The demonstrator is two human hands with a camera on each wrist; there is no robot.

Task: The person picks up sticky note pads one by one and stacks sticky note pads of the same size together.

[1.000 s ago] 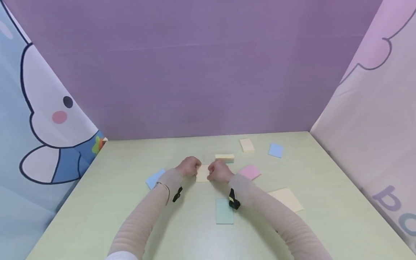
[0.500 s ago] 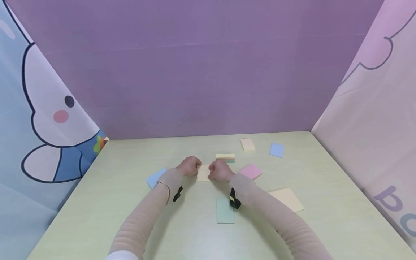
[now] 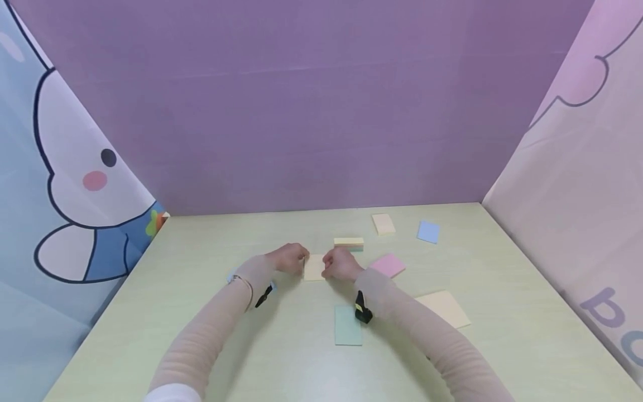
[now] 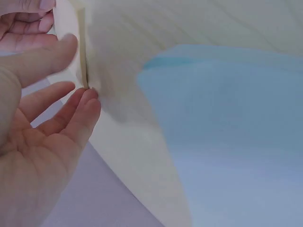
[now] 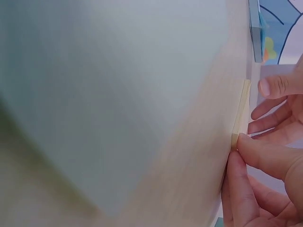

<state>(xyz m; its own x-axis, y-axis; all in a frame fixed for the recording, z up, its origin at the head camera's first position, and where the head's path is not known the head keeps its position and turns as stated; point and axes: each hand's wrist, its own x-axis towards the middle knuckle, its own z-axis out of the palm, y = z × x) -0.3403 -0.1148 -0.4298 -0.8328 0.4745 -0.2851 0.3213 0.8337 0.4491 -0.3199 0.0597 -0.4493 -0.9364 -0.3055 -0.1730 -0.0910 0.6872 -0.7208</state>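
A pale yellow sticky note pad (image 3: 313, 268) lies between the two hands at the middle of the table. My right hand (image 3: 341, 264) pinches its right edge between thumb and fingers, plainest in the right wrist view, where the pad (image 5: 242, 106) appears edge-on. At the pad's left side is my left hand (image 3: 289, 258). Its thumb stands apart from the pad and its fingers are loosely spread, their tips near or touching the pad's edge (image 4: 83, 52) in the left wrist view. Just behind the right hand stands a small yellow-and-teal stack of pads (image 3: 348, 242).
A blue pad (image 4: 236, 123) lies mostly beneath the left forearm. Nearer me is a green pad (image 3: 348, 326). To the right lie a pink pad (image 3: 388, 265) and a larger cream pad (image 3: 444, 309). Farther back are a cream pad (image 3: 383, 224) and a blue pad (image 3: 428, 231).
My left hand has loosened from the yellow pad and shifted slightly left, its forearm now covering most of the blue pad. The right hand and yellow pad stay in place.
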